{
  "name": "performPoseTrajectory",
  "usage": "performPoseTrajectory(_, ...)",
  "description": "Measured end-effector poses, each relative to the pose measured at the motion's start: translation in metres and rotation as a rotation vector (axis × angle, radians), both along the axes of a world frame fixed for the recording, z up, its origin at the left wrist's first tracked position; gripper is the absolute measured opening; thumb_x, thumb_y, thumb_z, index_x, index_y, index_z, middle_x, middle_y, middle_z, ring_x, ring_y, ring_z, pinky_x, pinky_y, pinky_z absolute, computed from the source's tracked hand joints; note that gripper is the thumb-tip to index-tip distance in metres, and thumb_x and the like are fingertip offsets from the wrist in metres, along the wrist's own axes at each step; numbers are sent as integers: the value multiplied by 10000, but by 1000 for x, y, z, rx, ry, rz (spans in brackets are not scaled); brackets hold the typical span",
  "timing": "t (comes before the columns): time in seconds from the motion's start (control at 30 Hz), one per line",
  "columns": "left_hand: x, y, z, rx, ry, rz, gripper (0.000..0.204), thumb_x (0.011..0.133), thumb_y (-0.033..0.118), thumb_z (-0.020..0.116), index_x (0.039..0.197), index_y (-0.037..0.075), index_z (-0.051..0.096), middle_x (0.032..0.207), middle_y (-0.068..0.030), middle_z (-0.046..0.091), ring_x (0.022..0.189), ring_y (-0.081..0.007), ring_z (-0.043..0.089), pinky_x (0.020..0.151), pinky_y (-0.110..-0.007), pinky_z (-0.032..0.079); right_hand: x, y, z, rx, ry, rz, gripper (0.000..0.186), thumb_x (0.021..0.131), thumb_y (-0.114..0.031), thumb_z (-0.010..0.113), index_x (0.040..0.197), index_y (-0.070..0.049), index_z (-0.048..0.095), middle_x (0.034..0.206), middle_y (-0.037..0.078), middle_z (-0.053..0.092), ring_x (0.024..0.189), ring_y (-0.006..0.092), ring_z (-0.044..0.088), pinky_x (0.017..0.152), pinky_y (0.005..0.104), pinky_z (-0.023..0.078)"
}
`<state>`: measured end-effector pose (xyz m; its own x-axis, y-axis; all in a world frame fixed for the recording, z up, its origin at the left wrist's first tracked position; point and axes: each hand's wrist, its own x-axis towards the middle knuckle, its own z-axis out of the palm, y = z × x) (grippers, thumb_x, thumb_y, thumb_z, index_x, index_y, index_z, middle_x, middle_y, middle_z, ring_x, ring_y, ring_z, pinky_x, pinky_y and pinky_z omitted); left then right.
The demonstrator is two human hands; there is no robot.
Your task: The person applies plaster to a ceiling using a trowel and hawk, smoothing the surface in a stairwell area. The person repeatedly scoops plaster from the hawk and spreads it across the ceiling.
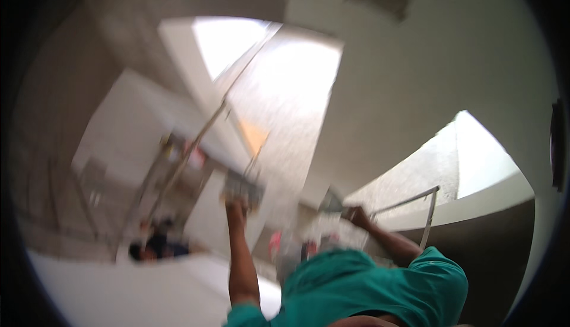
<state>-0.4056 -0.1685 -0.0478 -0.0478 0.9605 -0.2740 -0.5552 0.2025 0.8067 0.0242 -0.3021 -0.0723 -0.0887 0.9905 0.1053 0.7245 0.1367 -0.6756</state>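
My left hand (236, 205) is raised in the middle of the view, closed on a wide, flat grey plastering blade (246, 188). Motion smears the blade, so its exact form and handle do not show. To the right and a little lower, my right hand (357, 216) is wrapped round the handle of a putty knife (331, 201). Its triangular grey blade points up and left, apart from the other tool. Both arms stretch out past my green shirt (362, 285), and neither blade visibly touches a surface.
A long thin pole (199, 137) slants across the left side. A metal railing (409, 197) stands at the right, by a pale wall. Another person in dark clothes (163, 245) is at the lower left. A smooth plastered surface (415, 72) fills the upper right, with a darker patch.
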Motion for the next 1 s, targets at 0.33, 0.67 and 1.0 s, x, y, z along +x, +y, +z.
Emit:
performPoseTrajectory(0.33,46,-108,-192,-372,579,-15,65,739,50,580,760,-1,546,672,-59,559,504,-234,533,489,-373,460,-8,-93,-20,-455,-93,-235,447,739,-436,717,927,-34,658,861,192,672,819,365,651,707,436,506)
performPoseTrajectory(0.67,7,-128,-211,100,1363,-252,253,920,199,496,887,-36,585,822,-210,640,769,-407,608,703,-454,493,-87,-100,-25,-340,200,-469,318,770,-299,753,883,-18,655,670,94,663,562,136,634,518,318,508)
performPoseTrajectory(1.0,-26,-139,-263,351,1374,-119,126,865,150,550,907,33,525,676,-166,575,635,-337,608,552,-409,479,-141,-83,-3,-263,164,-773,375,717,-305,735,932,-8,657,840,203,670,793,345,657,708,395,507)
